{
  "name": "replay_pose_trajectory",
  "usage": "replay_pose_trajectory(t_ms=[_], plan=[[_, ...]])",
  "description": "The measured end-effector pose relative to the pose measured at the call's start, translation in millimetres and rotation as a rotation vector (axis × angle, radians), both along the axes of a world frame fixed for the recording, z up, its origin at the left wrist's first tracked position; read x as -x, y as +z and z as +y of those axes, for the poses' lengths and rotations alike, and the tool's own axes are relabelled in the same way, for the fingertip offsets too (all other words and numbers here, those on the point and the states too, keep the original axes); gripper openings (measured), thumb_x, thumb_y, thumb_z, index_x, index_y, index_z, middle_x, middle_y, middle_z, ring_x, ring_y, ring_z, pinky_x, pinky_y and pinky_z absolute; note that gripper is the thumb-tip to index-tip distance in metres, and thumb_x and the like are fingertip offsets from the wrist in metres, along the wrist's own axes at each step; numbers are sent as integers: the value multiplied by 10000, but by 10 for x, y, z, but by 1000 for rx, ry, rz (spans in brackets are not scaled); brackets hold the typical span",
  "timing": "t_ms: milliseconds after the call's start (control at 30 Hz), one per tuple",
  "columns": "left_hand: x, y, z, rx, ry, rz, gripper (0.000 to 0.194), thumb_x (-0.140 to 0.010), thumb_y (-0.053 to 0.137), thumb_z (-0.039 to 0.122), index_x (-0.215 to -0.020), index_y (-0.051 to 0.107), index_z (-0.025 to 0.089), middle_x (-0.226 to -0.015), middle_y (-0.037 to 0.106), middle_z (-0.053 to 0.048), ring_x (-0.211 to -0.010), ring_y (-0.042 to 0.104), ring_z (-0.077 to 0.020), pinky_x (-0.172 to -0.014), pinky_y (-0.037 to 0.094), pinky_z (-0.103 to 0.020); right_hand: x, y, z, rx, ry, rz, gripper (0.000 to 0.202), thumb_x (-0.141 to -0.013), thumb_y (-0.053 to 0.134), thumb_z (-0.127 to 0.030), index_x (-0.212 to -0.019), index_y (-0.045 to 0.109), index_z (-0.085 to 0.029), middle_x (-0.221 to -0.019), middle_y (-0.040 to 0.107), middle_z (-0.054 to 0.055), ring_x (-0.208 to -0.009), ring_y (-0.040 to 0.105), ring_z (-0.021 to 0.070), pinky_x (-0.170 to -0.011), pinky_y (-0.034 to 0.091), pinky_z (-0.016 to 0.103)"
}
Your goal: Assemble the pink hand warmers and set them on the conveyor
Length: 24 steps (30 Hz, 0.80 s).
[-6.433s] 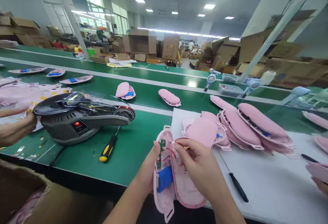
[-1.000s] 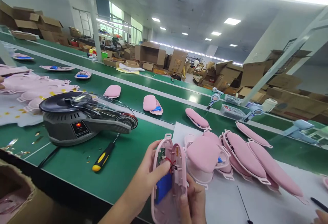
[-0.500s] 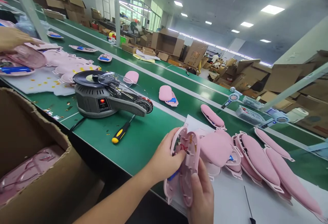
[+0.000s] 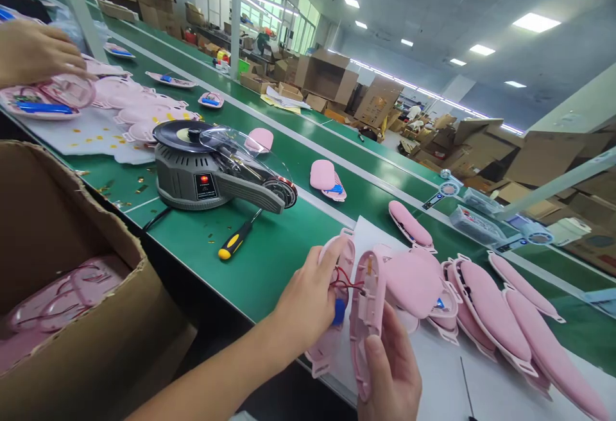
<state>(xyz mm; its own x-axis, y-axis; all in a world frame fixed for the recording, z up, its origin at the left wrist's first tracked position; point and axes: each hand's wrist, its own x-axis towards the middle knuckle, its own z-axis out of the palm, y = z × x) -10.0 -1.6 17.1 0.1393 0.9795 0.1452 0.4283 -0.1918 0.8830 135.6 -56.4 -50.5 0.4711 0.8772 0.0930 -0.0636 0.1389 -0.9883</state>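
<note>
My left hand (image 4: 304, 300) is closed on a pink plastic shell half (image 4: 321, 347), its fingers reaching inside. Part of a blue battery (image 4: 339, 312) shows in that half; the fingers hide much of the interior. Another pink shell half (image 4: 366, 325), the cover, stands on edge in my right hand (image 4: 392, 366), thumb on its rim. Red wires (image 4: 347, 281) run between the two halves, which are parted. Just right of my right hand, several pink shells (image 4: 414, 280) lie piled on a white sheet (image 4: 433, 376).
A grey tape dispenser (image 4: 192, 177) and a yellow-black screwdriver (image 4: 235, 241) sit on the green bench (image 4: 269, 267). A cardboard box (image 4: 96, 318) with pink parts stands at the near left. Another person's hand (image 4: 38, 55) works among shells at far left. A thin dark rod (image 4: 465, 382) lies front right.
The two shell halves have moved further apart, and the red wires between them show more. My left fingers have shifted over the left half. The view has turned slightly.
</note>
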Motion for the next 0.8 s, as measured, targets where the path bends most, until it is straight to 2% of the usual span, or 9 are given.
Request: replay_pose_trajectory(t_ms=[200, 300, 433, 567, 800], plan=[[-47, 1, 6, 32, 75, 18, 678, -820, 410, 111, -1448, 312, 347, -1158, 601, -86, -918, 620, -277, -818, 455, -391, 15, 22, 59, -26, 6, -33, 578, -775, 658, -436, -1283, 548, -184, -1321, 580, 136, -1158, 581, 325, -904, 507, 437], [-35, -10, 2, -10, 42, 0, 688, -811, 400, 95, -1439, 322, 365, -1157, 594, -75, -839, 628, -243, -786, 458, -362, 9, -3, 62, -27, 15, -46, 606, -777, 653, -443, -1310, 522, -186, -1335, 567, 139, -1161, 580, 333, -893, 514, 436], [17, -4, 8, -35, -49, -51, 709, -782, 468, 112, -1421, 334, 387, -1186, 571, -55, -940, 614, -255, -816, 455, -346, 32, 30, 58, 3, 26, -23, 610, -766, 660, -446, -1308, 522, -204, -1329, 575, 127, -1170, 572, 328, -918, 497, 451], [6, 11, 21, 16, 24, -28, 637, -800, 479, 146, -1400, 393, 343, -1090, 603, -67, -901, 620, -270, -791, 456, -363, 76, 101, 59, 36, 9, 19, 608, -743, 688, -434, -1286, 545, -199, -1293, 601, 122, -1159, 579, 318, -947, 474, 451], [-81, -35, 4, -43, 95, 3, 595, -839, 369, 104, -1393, 414, 317, -1138, 639, -88, -960, 638, -294, -826, 469, -410, 90, 108, 56, 41, 25, -44, 607, -739, 690, -451, -1272, 553, -194, -1299, 597, 128, -1174, 566, 332, -919, 496, 447]])
